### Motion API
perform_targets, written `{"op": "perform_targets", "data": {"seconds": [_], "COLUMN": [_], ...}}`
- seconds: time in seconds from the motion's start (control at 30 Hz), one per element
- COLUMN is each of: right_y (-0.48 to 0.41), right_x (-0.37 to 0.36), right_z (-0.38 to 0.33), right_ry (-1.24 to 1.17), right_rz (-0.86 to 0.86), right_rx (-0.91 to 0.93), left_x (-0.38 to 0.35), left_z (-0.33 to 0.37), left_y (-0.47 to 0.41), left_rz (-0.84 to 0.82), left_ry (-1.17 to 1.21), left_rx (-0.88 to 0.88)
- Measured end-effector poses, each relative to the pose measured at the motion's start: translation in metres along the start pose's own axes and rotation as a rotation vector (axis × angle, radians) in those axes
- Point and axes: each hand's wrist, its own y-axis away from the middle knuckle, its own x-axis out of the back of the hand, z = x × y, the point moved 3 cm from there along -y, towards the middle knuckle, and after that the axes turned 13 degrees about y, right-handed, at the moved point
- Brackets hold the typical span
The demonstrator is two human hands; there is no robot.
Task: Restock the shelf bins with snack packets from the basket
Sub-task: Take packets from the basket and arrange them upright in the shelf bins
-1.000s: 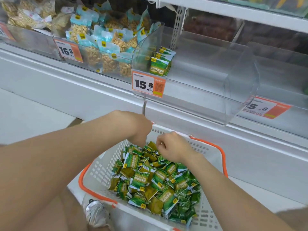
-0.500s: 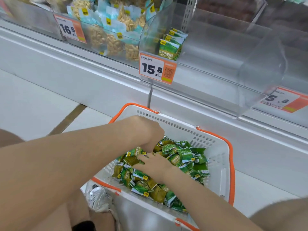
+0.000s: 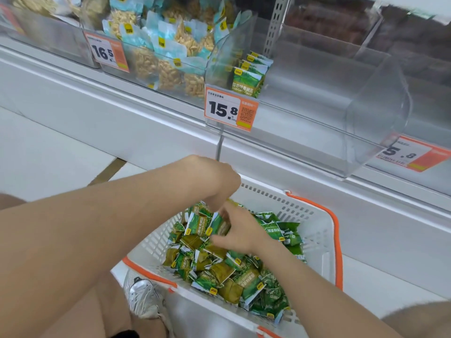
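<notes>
A white basket (image 3: 317,230) with an orange rim stands on the floor below the shelf, heaped with green snack packets (image 3: 234,272). My right hand (image 3: 241,232) is down in the heap, thumb and fingers curled round a small bunch of packets (image 3: 214,224). My left hand (image 3: 214,181) hangs over the basket's far side with its wrist bent down. Its fingertips reach the same bunch but are blurred and partly hidden. Above, a clear shelf bin (image 3: 317,132) with a 15.8 tag (image 3: 229,111) holds a few matching green packets (image 3: 249,76) in its left corner.
Left of that bin, another clear bin (image 3: 170,59) is full of blue peanut packets behind a 16.5 tag (image 3: 107,52). A bin with a 5.8 tag (image 3: 410,152) stands to the right. My silver shoe (image 3: 144,296) is beside the basket's near corner.
The view has tilted down and closer to the basket. My right hand has closed round a bunch of packets and lifted slightly, and my left hand has come in above it.
</notes>
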Motion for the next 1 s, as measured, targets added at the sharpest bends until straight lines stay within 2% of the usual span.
{"op": "perform_targets", "data": {"seconds": [0.1,0.23,0.37,0.5,0.6,0.7,0.87,1.0], "right_y": [0.0,0.003,0.006,0.016,0.015,0.013,0.011,0.007], "right_x": [0.035,0.077,0.108,0.127,0.135,0.146,0.152,0.163], "right_z": [0.0,-0.017,-0.039,-0.048,-0.046,-0.05,-0.057,-0.067], "right_ry": [-0.237,-0.423,-0.544,-0.617,-0.713,-0.793,-0.845,-0.874], "right_rz": [0.183,0.453,0.648,0.771,0.795,0.797,0.792,0.757], "right_rx": [-0.15,-0.18,-0.166,-0.069,-0.012,0.013,0.042,0.031], "left_x": [0.013,0.031,0.051,0.066,0.072,0.077,0.087,0.095], "left_z": [-0.01,-0.028,-0.035,-0.04,-0.045,-0.048,-0.056,-0.06], "left_y": [0.008,0.021,0.034,0.051,0.059,0.064,0.073,0.076], "left_rz": [0.064,0.127,0.229,0.393,0.449,0.512,0.538,0.634], "left_ry": [0.068,0.229,0.691,0.952,1.075,1.091,1.005,0.918], "left_rx": [0.037,0.066,0.013,-0.051,-0.074,-0.085,-0.107,-0.147]}}
